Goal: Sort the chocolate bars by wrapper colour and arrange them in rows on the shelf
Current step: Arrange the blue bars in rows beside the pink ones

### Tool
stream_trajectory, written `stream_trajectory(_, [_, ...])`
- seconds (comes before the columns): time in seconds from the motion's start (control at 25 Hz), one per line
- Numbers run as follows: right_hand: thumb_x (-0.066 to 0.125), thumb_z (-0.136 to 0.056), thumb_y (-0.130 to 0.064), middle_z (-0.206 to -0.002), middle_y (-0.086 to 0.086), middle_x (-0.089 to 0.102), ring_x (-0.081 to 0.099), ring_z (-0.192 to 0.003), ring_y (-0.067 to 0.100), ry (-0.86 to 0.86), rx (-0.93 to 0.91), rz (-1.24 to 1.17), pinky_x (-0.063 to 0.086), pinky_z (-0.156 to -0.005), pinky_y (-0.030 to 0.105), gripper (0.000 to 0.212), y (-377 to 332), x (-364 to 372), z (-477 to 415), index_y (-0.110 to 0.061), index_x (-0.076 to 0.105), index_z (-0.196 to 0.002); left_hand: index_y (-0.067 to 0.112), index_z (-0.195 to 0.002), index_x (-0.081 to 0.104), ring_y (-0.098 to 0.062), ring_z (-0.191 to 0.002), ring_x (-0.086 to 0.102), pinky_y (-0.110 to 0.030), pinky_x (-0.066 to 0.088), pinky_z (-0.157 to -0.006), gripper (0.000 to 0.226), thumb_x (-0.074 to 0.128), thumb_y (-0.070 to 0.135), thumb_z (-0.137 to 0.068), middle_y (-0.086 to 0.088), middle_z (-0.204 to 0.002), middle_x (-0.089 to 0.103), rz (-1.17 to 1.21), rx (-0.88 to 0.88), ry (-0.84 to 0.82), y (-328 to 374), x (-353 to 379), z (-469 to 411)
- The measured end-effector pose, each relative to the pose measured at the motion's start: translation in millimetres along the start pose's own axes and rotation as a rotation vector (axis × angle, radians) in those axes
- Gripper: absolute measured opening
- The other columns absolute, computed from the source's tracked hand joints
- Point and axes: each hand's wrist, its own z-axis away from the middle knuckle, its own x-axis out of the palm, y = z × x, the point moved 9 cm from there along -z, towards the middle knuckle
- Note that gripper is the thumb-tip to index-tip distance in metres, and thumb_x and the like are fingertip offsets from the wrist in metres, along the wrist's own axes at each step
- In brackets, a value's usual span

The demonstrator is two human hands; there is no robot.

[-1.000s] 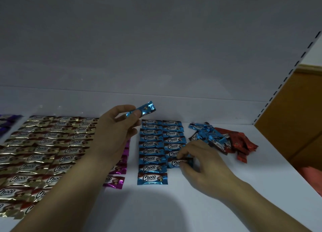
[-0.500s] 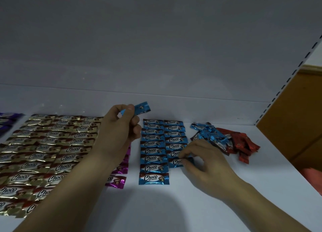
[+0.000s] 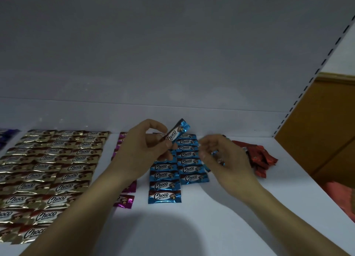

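Note:
My left hand (image 3: 143,152) pinches a blue-wrapped chocolate bar (image 3: 177,131), tilted up above the far end of the blue rows. Two rows of blue bars (image 3: 179,171) lie on the white shelf (image 3: 192,227). My right hand (image 3: 221,156) hovers with loosely curled fingers just right of the rows; a bit of blue wrapper shows at its fingers, and whether it holds that is unclear. A loose heap of red bars (image 3: 262,159) lies to the right. Gold bars (image 3: 50,171) fill several rows at the left. Magenta bars (image 3: 124,200) run in a row partly hidden by my left arm.
Purple bars (image 3: 7,134) show at the far left edge. The shelf's back wall (image 3: 172,117) rises close behind the rows. A slotted upright (image 3: 299,94) and a brown panel (image 3: 326,130) bound the right side. Bare shelf lies in front of the blue rows.
My right hand has let go of the blue bar it laid at the near end of the second row and lifted. My left hand has moved right and turned its blue bar label-up.

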Motion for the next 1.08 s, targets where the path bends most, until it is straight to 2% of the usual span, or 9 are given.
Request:
stream_trajectory(0.08, [0.07, -0.092, -0.015, -0.105, -0.01, 0.071, 0.068, -0.099, 0.013, -0.049, 0.054, -0.167, 0.058, -0.086, 0.043, 0.034, -7, 3, -8, -0.042, 0.064, -0.112, 0.014, -0.101, 0.067, -0.019, -0.072, 0.075, -0.027, 0.06, -0.068, 0.014, 0.069, 0.007, -0.089, -0.002, -0.085, 0.078, -0.081, 0.011, -0.098, 2, 9, 2])
stream_trajectory(0.16, [0.071, -0.092, -0.011, -0.108, -0.005, 0.072, 0.069, -0.101, 0.018, -0.103, 0.059, -0.24, 0.058, -0.088, 0.046, 0.037, -16, 9, -12, -0.04, 0.065, -0.115, 0.017, -0.1, 0.071, -0.017, -0.072, 0.075, -0.023, 0.059, -0.067, 0.013, 0.071, 0.01, -0.088, -0.001, -0.083, 0.078, -0.133, 0.025, -0.183, 6, 20, 7])
stream_trajectory(0.32, [0.072, -0.088, -0.001, -0.094, -0.001, 0.076, 0.073, -0.089, 0.021, -0.066, 0.102, -0.194, 0.06, -0.083, 0.049, 0.023, -16, 10, -4, -0.024, 0.073, -0.092, 0.023, -0.096, 0.071, -0.009, -0.077, 0.073, -0.022, 0.058, -0.071, 0.006, 0.065, 0.024, -0.095, 0.006, -0.082, 0.077, -0.303, 0.043, -0.198, 2, 25, 8])
stream_trajectory(0.4, [0.074, -0.085, 0.0, -0.089, -0.004, 0.076, 0.072, -0.084, 0.015, -0.012, 0.14, -0.152, 0.06, -0.077, 0.041, 0.022, -4, 0, 5, -0.022, 0.073, -0.086, 0.027, -0.108, 0.068, -0.001, -0.092, 0.065, -0.016, 0.047, -0.08, 0.016, 0.052, 0.03, -0.102, 0.017, -0.102, 0.07, -0.57, 0.154, -0.133, 1, 21, 6])
stream_trajectory(0.48, [0.076, -0.083, -0.004, -0.086, -0.011, 0.074, 0.067, -0.074, 0.003, -0.043, 0.14, -0.034, 0.05, -0.067, 0.022, 0.02, 4, -2, 21, -0.024, 0.073, -0.084, 0.024, -0.141, 0.052, -0.006, -0.124, 0.05, -0.016, 0.036, -0.1, 0.037, 0.042, 0.033, -0.106, 0.011, -0.139, 0.053, -0.807, 0.189, -0.166, -9, 26, 5])
stream_trajectory(0.6, [0.075, -0.081, -0.009, -0.085, -0.016, 0.069, 0.062, -0.079, 0.002, -0.062, 0.094, 0.183, 0.042, -0.066, 0.013, 0.019, 13, 8, 45, -0.027, 0.071, -0.081, 0.02, -0.16, 0.012, -0.013, -0.154, 0.004, -0.035, 0.007, -0.125, 0.059, 0.029, 0.042, -0.108, 0.006, -0.168, 0.007, -1.064, 0.088, -0.302, -39, 36, 6])
stream_trajectory(0.68, [0.073, -0.08, -0.013, -0.087, -0.019, 0.064, 0.059, -0.09, 0.005, -0.008, -0.025, 0.366, 0.043, -0.073, 0.015, 0.017, 9, 11, 52, -0.029, 0.069, -0.082, 0.02, -0.161, 0.0, -0.012, -0.154, -0.012, -0.043, -0.002, -0.126, 0.064, 0.022, 0.047, -0.107, 0.006, -0.169, -0.008, -1.151, 0.036, -0.354, -51, 39, 7])
stream_trajectory(0.8, [0.069, -0.081, -0.015, -0.095, -0.016, 0.06, 0.055, -0.094, 0.006, 0.062, -0.161, 0.446, 0.042, -0.08, 0.016, 0.01, 0, 7, 56, -0.023, 0.069, -0.087, 0.019, -0.16, -0.005, -0.011, -0.153, -0.018, -0.047, -0.006, -0.125, 0.066, 0.016, 0.051, -0.106, 0.006, -0.168, -0.013, -1.18, -0.018, -0.406, -64, 41, 8])
stream_trajectory(1.08, [0.066, -0.086, -0.016, -0.103, -0.013, 0.062, 0.056, -0.097, 0.006, -0.117, -0.239, 0.488, 0.051, -0.08, 0.026, 0.015, 6, 29, 69, -0.021, 0.072, -0.099, 0.02, -0.159, -0.012, -0.013, -0.152, -0.022, -0.054, -0.007, -0.123, 0.069, 0.012, 0.055, -0.104, 0.006, -0.167, -0.019, -1.198, -0.07, -0.395, -73, 41, 10])
